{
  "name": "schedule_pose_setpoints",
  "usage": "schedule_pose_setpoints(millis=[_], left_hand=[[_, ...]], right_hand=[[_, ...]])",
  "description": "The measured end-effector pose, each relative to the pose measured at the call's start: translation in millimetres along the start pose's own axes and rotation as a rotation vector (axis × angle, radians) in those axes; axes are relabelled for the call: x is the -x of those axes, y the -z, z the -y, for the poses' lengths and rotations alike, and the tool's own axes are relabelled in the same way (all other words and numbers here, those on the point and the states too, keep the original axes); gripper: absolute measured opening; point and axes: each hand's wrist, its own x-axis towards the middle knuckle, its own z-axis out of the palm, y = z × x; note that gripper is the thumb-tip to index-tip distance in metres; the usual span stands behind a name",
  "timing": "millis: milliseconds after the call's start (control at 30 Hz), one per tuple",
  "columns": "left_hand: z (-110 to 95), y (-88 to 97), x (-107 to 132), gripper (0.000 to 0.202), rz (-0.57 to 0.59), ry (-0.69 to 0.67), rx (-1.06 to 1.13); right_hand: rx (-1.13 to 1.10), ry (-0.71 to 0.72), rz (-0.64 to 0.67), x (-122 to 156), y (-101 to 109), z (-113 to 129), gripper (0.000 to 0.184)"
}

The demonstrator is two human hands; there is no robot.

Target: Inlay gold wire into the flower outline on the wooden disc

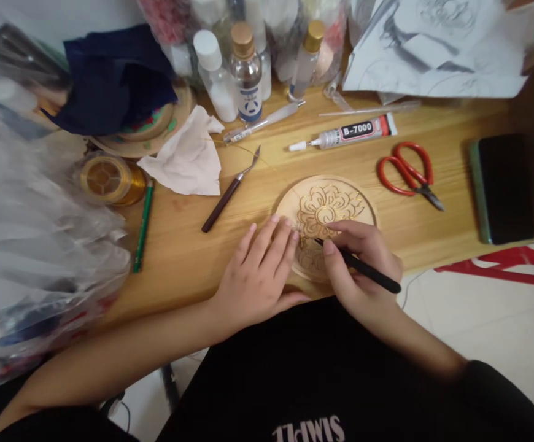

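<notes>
A round wooden plate [286,201] lies at the table's front edge, with a flower design outlined in gold wire [328,212] on its upper part. Below that, fainter drawn lines show between my hands. My left hand [260,270] rests flat, palm down, its fingers stretched out and their tips on the plate's left edge. My right hand [363,261] is closed around black tweezers [368,270], held like a pen. Their points are down at the lower part of the design, close to my left fingertips. Whether the points grip anything is too small to see.
Behind the plate lie a B-7000 glue tube [354,132] and a dark-handled palette knife [225,199]. Red-handled pliers [409,172] and a phone [504,187] are right. Leftward are a green pencil [143,227], gold wire spool [110,178], tissue [188,156] and plastic bag [41,245]. Bottles [247,73] stand behind.
</notes>
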Motion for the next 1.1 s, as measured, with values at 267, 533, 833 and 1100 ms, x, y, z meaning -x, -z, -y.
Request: schedule_pose_setpoints(millis=[267,533,833,1100], left_hand=[[-1,-1.3,-2,0.082,0.006,0.019,0.046],[-2,-4.0,-1,0.078,-0.013,0.034,0.039],[-3,-5.9,-1,0.077,-0.037,0.048,0.044],[-3,-4.4,0,0.081,-0.019,0.045,0.047]], right_hand=[[0.036,-0.005,0.015,0,-10,5,0.022],[0.12,0.095,0.016,-4,-20,6,0.023],[0.181,0.11,0.014,-6,-23,9,0.024],[0.22,0.098,0.009,-7,-25,10,0.016]])
